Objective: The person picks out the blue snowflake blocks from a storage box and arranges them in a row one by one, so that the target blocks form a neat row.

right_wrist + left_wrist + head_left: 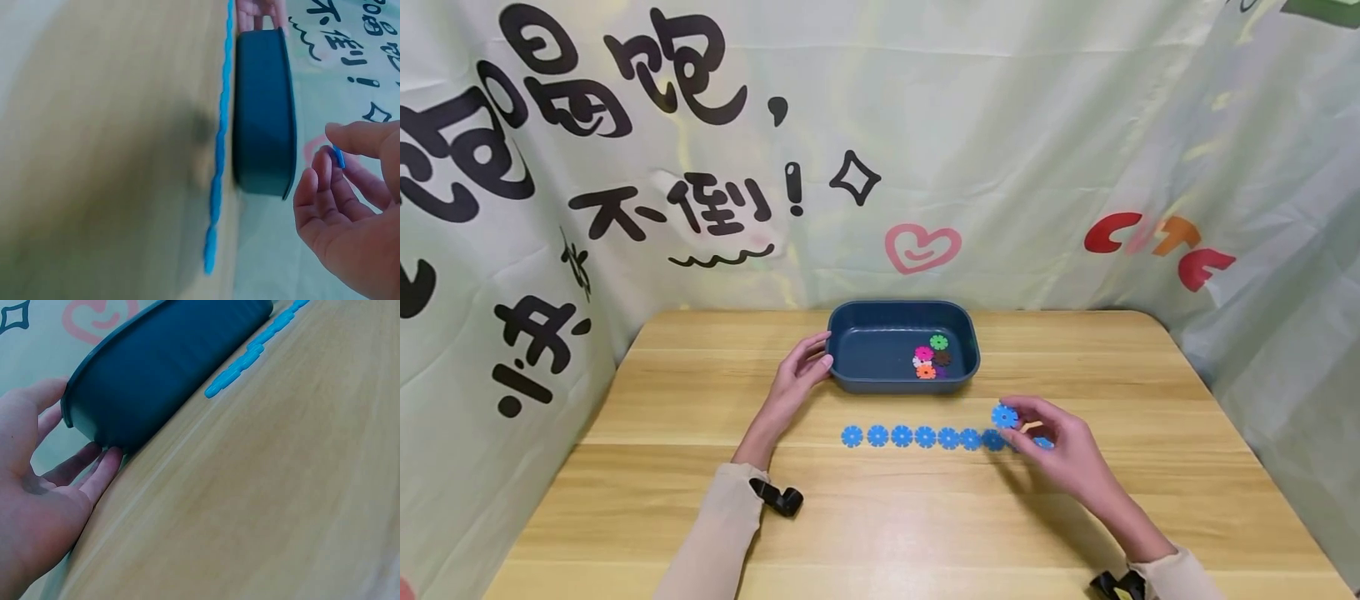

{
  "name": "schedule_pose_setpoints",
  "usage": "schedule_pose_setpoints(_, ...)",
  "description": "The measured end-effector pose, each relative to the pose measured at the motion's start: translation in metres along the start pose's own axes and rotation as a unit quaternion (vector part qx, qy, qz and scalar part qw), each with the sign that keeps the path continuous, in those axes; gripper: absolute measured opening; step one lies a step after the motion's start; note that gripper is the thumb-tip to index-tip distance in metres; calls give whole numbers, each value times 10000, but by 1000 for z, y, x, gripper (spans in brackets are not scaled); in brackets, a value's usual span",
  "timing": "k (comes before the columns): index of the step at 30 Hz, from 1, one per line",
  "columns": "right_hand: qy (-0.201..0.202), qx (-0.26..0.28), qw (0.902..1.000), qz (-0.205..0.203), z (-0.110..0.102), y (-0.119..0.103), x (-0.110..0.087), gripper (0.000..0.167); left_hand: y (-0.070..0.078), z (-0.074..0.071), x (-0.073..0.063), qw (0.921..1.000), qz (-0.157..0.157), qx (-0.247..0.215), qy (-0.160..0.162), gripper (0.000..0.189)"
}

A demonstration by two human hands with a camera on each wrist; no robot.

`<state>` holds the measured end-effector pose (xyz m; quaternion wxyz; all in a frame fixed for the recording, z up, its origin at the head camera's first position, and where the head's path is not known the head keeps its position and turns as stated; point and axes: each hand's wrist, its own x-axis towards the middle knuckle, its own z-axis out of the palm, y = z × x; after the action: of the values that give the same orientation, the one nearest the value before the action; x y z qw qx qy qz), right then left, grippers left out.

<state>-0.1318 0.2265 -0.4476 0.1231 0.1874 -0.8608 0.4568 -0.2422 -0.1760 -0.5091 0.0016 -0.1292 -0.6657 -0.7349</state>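
In the head view my right hand (1063,442) pinches a blue snowflake disc (1004,416) between thumb and forefinger, above the right part of a row of several blue discs (902,436). The right wrist view shows the held disc (339,157) edge-on, with the other fingers loosely bent. At the left end of a dark blue bin (880,386), my left hand (792,375) touches the wall and rim with fairly straight fingers and thumb. Lower down, its fingertips (112,456) meet the bin's outer side. My right hand hides some of the row's right end.
Inside the bin, toward its right, lie several small discs: green (939,342), pink (923,353), orange (926,372), brown (942,357), white and purple. The bin stands near the back of the wooden table (880,525), before a printed curtain (1015,150).
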Motion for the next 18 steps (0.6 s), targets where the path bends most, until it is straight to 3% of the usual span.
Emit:
schedule_pose_setpoints(7, -2, 2, 9991, 417, -15, 16, -13, 35, 2, 0, -1, 10000, -31, 40, 60, 49)
schedule_pose_setpoints(18, -116, -212, 9979, 593, -33, 33, -27, 38, 0, 2, -1, 9999, -47, 65, 63, 47)
